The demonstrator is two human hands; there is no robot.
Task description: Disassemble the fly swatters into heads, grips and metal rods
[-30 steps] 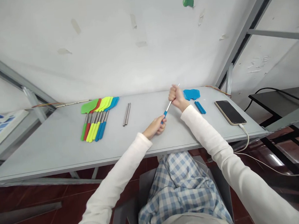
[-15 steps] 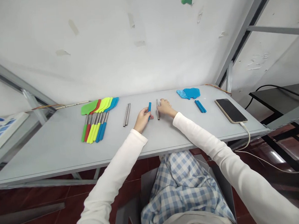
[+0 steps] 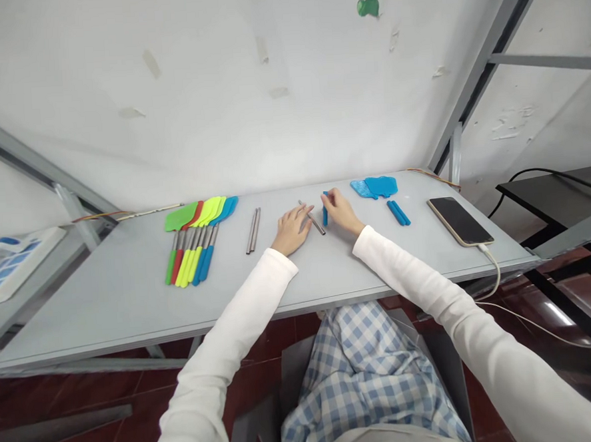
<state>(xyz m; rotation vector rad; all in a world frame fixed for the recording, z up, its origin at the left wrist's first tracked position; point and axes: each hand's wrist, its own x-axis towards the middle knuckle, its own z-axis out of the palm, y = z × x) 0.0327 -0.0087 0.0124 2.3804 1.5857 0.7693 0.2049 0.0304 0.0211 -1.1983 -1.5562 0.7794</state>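
Note:
My left hand [image 3: 291, 230] lies over the table with its fingers stretched out, its fingertips at a slim metal tube [image 3: 318, 228] that rests slantwise on the tabletop. Between the fingers of my right hand [image 3: 342, 210] is a blue handle sleeve [image 3: 325, 212], roughly upright just right of the tube. Two more blue handle sleeves [image 3: 398, 213] lie side by side to the right. Behind them are blue spatula heads [image 3: 381, 186], overlapping. Left of my left hand, two metal tubes [image 3: 253, 230] lie parallel.
A row of spatulas [image 3: 189, 244] in green, red, yellow and blue lies on the left of the grey table [image 3: 105, 306]. A phone [image 3: 460, 220] with a white cable [image 3: 493, 269] is at the right. The wall [image 3: 220, 132] rises behind; metal posts flank the table.
The blue handle sleeve has passed from my left hand to my right. The metal tube, earlier in my right hand, now lies slanted at my left fingertips.

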